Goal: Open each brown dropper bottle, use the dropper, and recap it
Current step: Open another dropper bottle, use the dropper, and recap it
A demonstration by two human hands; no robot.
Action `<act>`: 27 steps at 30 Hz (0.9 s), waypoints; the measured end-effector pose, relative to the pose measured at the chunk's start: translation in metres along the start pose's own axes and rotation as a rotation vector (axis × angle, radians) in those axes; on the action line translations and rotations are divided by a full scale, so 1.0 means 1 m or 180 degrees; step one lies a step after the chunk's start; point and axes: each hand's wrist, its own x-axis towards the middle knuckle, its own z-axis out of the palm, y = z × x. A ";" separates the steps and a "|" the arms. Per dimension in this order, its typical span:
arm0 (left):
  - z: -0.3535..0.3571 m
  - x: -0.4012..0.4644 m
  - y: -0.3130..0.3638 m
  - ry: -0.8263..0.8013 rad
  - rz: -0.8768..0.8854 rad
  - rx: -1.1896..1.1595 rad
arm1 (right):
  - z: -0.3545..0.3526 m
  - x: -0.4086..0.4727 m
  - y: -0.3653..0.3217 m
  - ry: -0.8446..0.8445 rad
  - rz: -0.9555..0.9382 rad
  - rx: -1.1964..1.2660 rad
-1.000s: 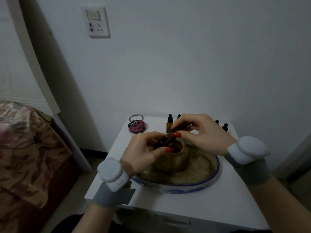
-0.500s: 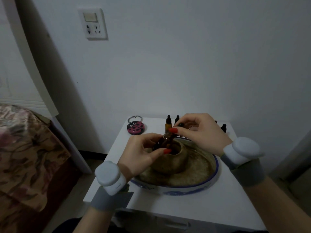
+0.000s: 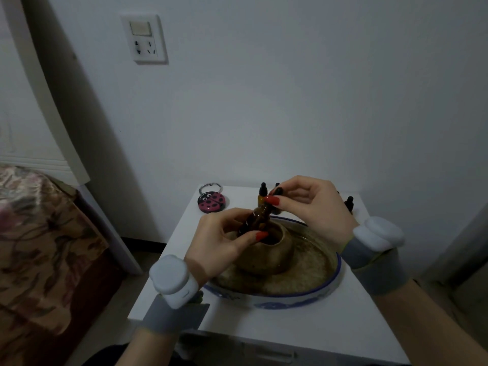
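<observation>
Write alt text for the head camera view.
A left hand holds a tilted brown dropper bottle over a brown pot in a blue-rimmed dish, while the right hand pinches its black dropper cap. More bottles stand behind on the white table.

A left hand (image 3: 214, 244) grips a tilted brown dropper bottle (image 3: 254, 220) above a tan clay pot (image 3: 274, 249) in a blue-rimmed dish (image 3: 290, 297). The right hand (image 3: 309, 207) pinches its black dropper cap (image 3: 277, 192). A ladybird compact (image 3: 211, 202) and more dropper bottles (image 3: 262, 194) stand behind on the white table (image 3: 277, 328).
</observation>
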 end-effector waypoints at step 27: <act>0.000 -0.001 -0.002 -0.0028 0.0004 0.0045 | 0.001 0.001 -0.002 0.0233 0.0103 0.0435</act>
